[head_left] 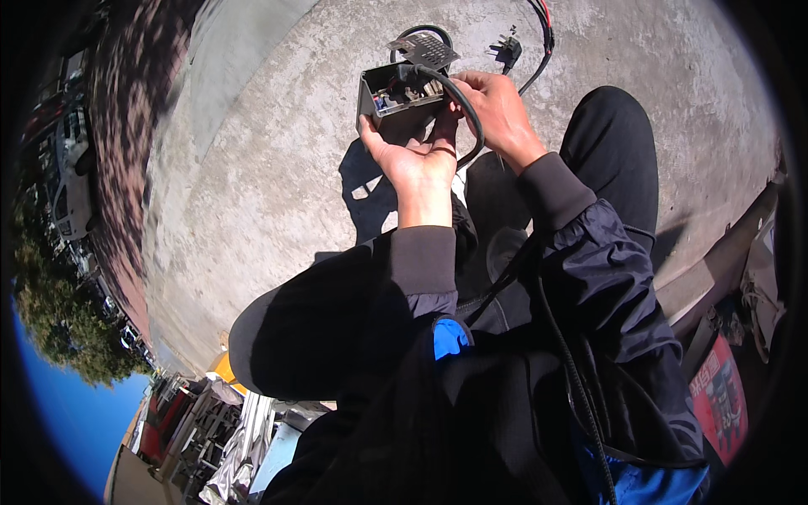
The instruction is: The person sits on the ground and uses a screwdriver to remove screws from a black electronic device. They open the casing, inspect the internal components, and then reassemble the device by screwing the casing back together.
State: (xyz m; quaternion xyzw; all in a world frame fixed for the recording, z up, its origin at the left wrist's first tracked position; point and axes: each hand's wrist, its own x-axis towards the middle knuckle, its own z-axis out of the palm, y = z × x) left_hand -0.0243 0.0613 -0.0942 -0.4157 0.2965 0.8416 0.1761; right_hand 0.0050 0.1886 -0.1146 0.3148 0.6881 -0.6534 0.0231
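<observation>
My left hand (pixel 412 164) grips a dark, open-sided box (pixel 365 94) from below, thumb on its left side and fingers at its right. Electrical parts and wires show inside the box, in blue, red and pale tones. Just above it is a dark flat plate with holes or markings (pixel 429 52). A thick black cable (pixel 474 118) arches out of the box's top and curls down past my right hand (pixel 498 109). The fingers of that hand are pinched together at the box's right edge; what lies between them is hidden.
On the concrete ground (pixel 269 168) beyond my hands lies a black power plug (pixel 507 52), beside a black and red cable (pixel 548 42). My bent knees (pixel 619 135) flank the work. A red printed package (pixel 720 400) stands at lower right; assorted clutter lies at lower left.
</observation>
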